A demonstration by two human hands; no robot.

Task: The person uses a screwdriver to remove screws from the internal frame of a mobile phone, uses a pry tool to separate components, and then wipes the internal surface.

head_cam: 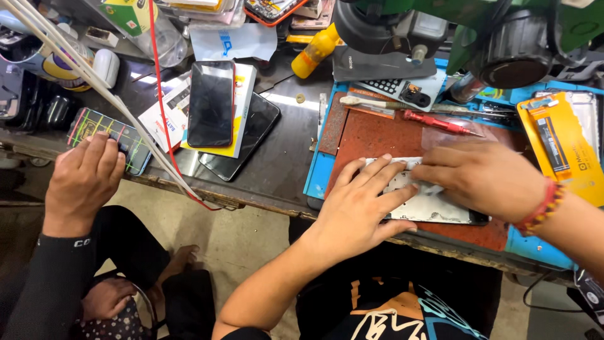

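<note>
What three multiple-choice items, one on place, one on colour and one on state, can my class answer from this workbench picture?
1. Where does the opened silver phone frame lie?
A. on the red-brown work mat
B. on the floor
C. on the white box

2. What colour is the handle of the slim screwdriver beyond the hands?
A. green
B. red
C. black

3. How are the person's own hands placed?
A. both raised in the air
B. one in a pocket
C. both pressed on the frame

Answers: 1 A, the frame rests on the mat at the bench's near edge. 2 B, its handle is plainly red. 3 C, the left hand lies flat and the right hand presses its fingertips on the frame.
</note>
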